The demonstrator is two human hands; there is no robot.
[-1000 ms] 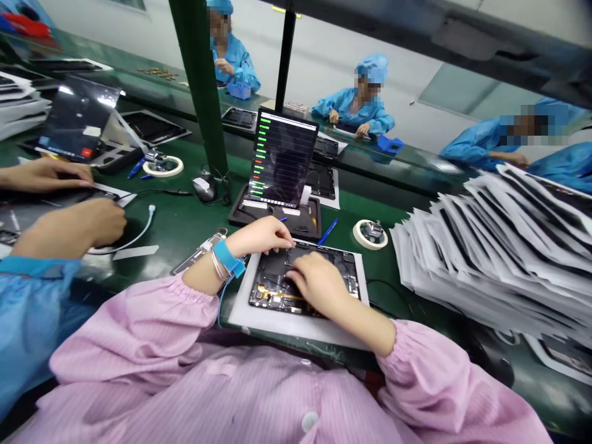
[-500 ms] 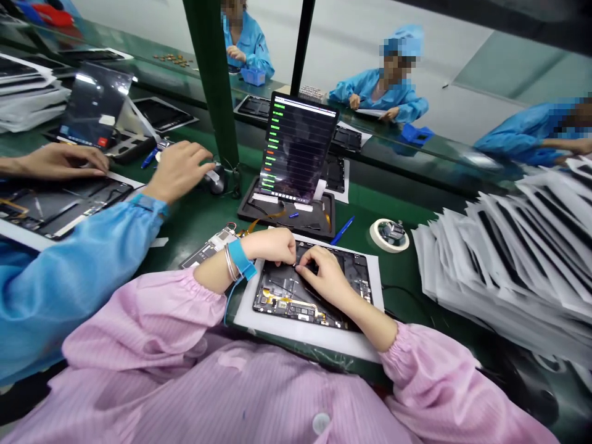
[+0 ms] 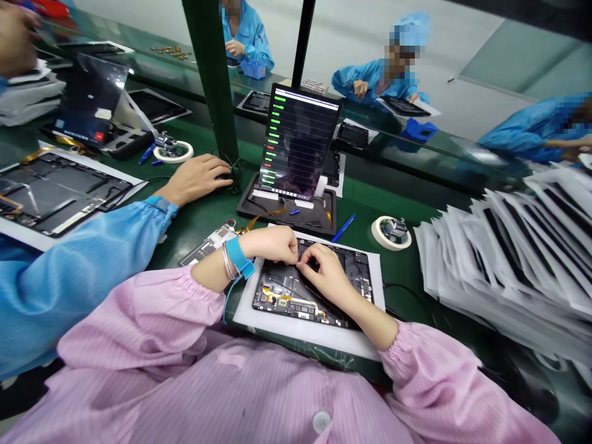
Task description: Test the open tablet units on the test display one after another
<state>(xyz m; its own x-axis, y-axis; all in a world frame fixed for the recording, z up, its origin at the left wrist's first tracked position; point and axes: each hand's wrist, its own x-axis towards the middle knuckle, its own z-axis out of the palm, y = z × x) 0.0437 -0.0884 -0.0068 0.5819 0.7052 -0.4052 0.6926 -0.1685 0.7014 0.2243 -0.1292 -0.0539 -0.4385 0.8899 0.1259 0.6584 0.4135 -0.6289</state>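
Note:
An opened tablet housing (image 3: 287,290) with exposed boards and an orange flex cable lies on a white sheet (image 3: 252,314) in front of me. Over its upper middle, my left hand (image 3: 276,244) is closed, with its fingertips pinched. My right hand (image 3: 326,271) meets it there, thumb and index finger pressed together. Whatever sits between the fingertips is too small to make out. A blue strap (image 3: 239,256) and metal bangles circle my left wrist. Behind the housing, a lit screen (image 3: 298,145) showing green and red text lines stands in a black tray (image 3: 287,216).
A roll of tape (image 3: 391,233) and a blue pen (image 3: 343,228) lie to the right. White-sleeved panels (image 3: 509,246) are stacked at far right. A co-worker's blue sleeve (image 3: 92,265) reaches in from the left, that hand on a mouse. A metal-cased board (image 3: 208,243) lies beside my left wrist.
My hands stay pinched at nearly the same spot. The neighbour's near hand has settled onto the mouse, and their other hand has lifted off the tablet. Across the bench, a co-worker has tilted up a panel.

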